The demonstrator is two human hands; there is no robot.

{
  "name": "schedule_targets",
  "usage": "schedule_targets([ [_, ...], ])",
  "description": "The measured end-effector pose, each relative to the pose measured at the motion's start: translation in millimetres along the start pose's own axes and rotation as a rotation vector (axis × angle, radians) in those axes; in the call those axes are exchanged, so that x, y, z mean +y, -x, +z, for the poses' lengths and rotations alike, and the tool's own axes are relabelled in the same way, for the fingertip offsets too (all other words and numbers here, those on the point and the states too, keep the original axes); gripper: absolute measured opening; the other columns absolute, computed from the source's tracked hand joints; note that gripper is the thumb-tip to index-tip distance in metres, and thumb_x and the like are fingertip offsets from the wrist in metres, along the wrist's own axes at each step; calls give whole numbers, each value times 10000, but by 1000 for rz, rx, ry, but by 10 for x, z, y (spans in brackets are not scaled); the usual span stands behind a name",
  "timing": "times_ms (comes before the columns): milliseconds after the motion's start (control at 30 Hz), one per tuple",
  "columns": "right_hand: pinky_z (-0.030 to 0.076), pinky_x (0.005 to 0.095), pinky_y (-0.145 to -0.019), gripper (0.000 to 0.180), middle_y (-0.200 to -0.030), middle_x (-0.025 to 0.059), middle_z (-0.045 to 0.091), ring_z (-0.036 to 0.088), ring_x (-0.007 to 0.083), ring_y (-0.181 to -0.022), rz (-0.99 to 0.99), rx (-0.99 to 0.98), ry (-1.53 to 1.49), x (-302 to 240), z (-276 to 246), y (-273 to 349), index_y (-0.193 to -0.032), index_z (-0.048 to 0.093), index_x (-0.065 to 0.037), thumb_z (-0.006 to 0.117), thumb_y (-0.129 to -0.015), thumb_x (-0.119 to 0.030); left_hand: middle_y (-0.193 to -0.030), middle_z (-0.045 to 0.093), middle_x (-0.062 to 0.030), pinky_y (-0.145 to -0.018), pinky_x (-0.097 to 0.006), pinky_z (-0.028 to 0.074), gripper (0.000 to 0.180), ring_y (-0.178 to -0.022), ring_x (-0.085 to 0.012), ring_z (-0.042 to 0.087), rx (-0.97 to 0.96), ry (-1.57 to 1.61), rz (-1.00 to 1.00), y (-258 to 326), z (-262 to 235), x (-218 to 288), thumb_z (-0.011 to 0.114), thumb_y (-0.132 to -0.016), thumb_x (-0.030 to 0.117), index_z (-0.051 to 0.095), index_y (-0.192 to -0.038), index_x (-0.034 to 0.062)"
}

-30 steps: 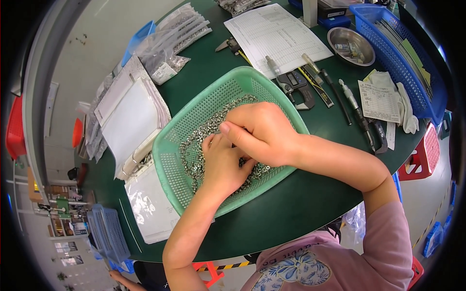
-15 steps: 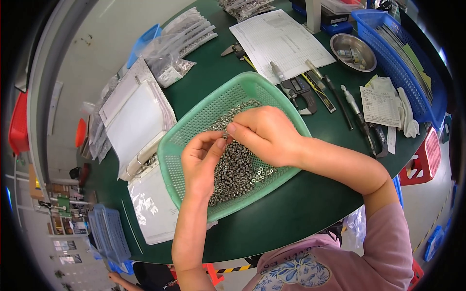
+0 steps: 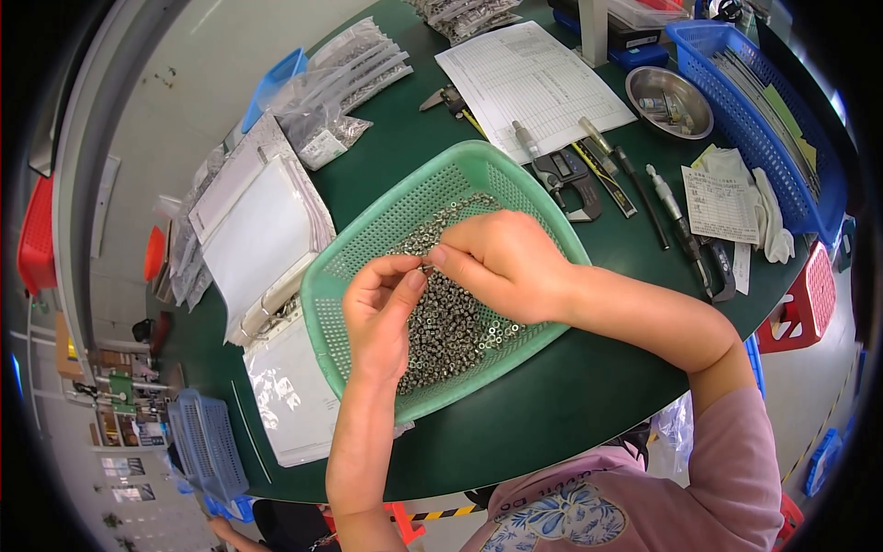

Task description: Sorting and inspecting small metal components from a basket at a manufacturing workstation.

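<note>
A light green plastic basket (image 3: 317, 317) stands before me with many small metal nuts (image 3: 446, 327) heaped on its bottom. Just above that heap, my left hand (image 3: 379, 308) and my right hand (image 3: 508, 262) meet fingertip to fingertip. Thumb and forefinger are pinched together on each. Something tiny sits between the two pinches, too small and too covered to name. Near the basket's right side lies a loose group of brighter nuts (image 3: 498, 333).
An open ring binder (image 3: 262, 216) flanks the basket on the left. Beyond it lie a printed sheet (image 3: 533, 83), a digital micrometer (image 3: 566, 179) and a caliper (image 3: 445, 99). A metal bowl (image 3: 670, 99), a blue basket (image 3: 750, 120) and white gloves (image 3: 773, 212) are at the right.
Both hands stay over the basket with fingertips together. The fingers have shifted slightly around the tiny thing, and the basket appears a touch lower in the picture.
</note>
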State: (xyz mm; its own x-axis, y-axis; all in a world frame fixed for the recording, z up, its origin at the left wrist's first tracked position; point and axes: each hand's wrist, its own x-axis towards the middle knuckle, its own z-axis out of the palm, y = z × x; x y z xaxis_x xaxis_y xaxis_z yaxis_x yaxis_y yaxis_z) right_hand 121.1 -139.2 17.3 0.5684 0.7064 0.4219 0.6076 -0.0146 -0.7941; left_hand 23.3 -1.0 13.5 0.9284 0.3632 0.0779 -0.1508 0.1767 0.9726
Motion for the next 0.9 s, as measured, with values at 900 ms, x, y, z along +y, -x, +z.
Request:
schedule_targets([
  [900, 319, 356, -469, 348, -509, 116, 402, 367, 249, -480, -55, -19, -246, 33, -11, -3, -594, 459, 5, 437, -857, -221, -855, 590, -60, -755, -233, 443, 124, -808, -113, 552, -27, 28, -27, -9, -2, -13, 577, -779, -24, 581, -902, -5],
])
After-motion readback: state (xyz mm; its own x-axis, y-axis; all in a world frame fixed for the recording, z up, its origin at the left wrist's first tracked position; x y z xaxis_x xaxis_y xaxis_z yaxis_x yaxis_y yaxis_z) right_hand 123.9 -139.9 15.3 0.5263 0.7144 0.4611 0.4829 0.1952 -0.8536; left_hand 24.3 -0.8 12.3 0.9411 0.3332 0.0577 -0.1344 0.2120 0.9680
